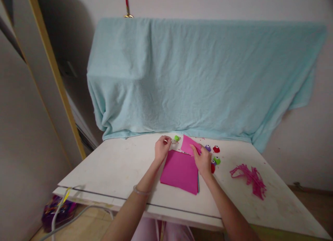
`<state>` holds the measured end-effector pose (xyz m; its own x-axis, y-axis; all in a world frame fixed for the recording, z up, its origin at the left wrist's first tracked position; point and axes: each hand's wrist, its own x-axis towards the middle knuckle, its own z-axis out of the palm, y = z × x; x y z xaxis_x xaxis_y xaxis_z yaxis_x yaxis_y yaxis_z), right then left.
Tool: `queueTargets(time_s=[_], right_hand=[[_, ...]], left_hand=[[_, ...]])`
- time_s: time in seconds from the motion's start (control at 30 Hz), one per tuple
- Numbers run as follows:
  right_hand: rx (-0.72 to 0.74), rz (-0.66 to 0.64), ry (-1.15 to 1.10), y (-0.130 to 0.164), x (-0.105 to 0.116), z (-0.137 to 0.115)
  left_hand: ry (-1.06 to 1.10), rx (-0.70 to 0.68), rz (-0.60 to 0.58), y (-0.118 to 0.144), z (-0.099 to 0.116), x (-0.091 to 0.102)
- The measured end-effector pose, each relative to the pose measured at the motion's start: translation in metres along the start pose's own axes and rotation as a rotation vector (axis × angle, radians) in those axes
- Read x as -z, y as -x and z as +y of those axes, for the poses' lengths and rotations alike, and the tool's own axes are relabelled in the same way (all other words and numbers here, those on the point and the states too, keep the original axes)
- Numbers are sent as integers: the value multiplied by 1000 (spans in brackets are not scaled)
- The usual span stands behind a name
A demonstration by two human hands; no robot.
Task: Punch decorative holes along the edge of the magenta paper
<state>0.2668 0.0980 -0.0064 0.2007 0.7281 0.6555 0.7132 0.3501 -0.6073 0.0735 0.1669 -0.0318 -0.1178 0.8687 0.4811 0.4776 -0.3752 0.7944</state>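
Observation:
In the head view my right hand (pixel 203 159) grips a small pink sheet of paper (pixel 187 144) by its right side, thumb on top, tilted above the table. My left hand (pixel 162 149) is raised beside it with thumb and fingertips pinched together; anything between them is too small to make out. Below both hands lies a stack of square coloured paper (pixel 180 171), magenta on top and a blue edge showing at its right. A green piece with an eye (pixel 177 138) lies beyond the left fingertips, close to the pink sheet.
Right of my right hand lie a purple eyed piece (pixel 207 147), a red one (pixel 216 149) and a green one (pixel 216 160). Pink paper strips (pixel 251 178) are heaped on the white table (pixel 117 168). A light blue cloth (pixel 203 78) hangs behind. A cable (pixel 85 209) hangs at front left.

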Motion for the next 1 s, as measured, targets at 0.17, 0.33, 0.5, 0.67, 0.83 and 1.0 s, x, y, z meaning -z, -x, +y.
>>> queueTargets(time_s=[0.17, 0.33, 0.5, 0.67, 0.83, 1.0], right_hand=[[-99, -35, -31, -1, -2, 8], [-114, -60, -80, -2, -2, 11], [-115, -56, -86, -2, -2, 13], [-123, -87, -129, -2, -2, 11], [-133, -97, -143, -2, -1, 9], [-128, -102, -151, -1, -2, 10]], left_hand=[[245, 17, -137, 0, 5, -5], [356, -59, -264, 7, 18, -9], [373, -61, -295, 8, 21, -7], [372, -57, -306, 9, 23, -6], [358, -53, -323, 11, 29, -4], [362, -78, -321, 11, 30, -3]])
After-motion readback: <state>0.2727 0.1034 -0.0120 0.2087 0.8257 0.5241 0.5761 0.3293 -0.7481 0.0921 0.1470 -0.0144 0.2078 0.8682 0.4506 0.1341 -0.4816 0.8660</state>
